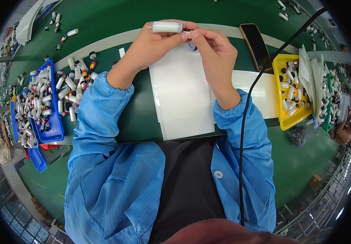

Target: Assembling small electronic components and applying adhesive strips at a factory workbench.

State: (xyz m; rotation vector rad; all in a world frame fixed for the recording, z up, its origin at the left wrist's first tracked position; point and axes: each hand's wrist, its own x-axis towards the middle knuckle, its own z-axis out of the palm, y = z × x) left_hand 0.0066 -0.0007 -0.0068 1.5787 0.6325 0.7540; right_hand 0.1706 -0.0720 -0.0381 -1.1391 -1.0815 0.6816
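Observation:
My left hand (pixel 141 49) is closed round a white cylinder (pixel 166 27) with a translucent sleeve, which lies sideways across the fingers above the far edge of the white sheets. A thin pale pin sticks out of its left end. At its right end are thin wires (pixel 189 36), with a bit of red and a dark loop. The thumb and fingers of my right hand (pixel 219 55) pinch these wires, close against my left thumb. The fingertips partly hide what sits between them. White sheets (pixel 182 93) lie on the green table under my hands.
At left, a blue tray (pixel 56 118) holds many white cylinders, with a loose pile (pixel 73 85) beside it. Right of my hands lie a phone (pixel 256 44) and a yellow tray (pixel 282 110) with similar parts. A black cable (pixel 246 110) runs past my right arm.

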